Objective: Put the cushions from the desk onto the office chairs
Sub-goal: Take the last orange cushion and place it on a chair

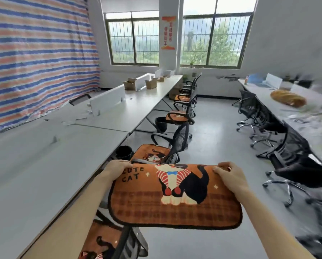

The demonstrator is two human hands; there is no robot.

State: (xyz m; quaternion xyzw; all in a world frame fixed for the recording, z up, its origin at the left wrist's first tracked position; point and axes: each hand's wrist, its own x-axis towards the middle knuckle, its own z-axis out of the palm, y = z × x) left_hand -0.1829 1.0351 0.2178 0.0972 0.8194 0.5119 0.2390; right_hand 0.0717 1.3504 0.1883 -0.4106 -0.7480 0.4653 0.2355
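Left hand: my left hand gripped the far left corner of the held cushion, fingers curled close together over its edge.
Right hand: my right hand gripped the far right corner, fingers curled over the edge and pressed together.
Held cushion: the orange cat cushion hung print-up in the air between both hands, just right of the long desk.
Cushions counted: I saw five, one held and four on seats. They were the nearest seat cushion, the second, the third and the farthest.
Chairs: the left row of office chairs stood along the desk. I could not count the blurred right row.
Bins: two black bins stood by the desk edge.
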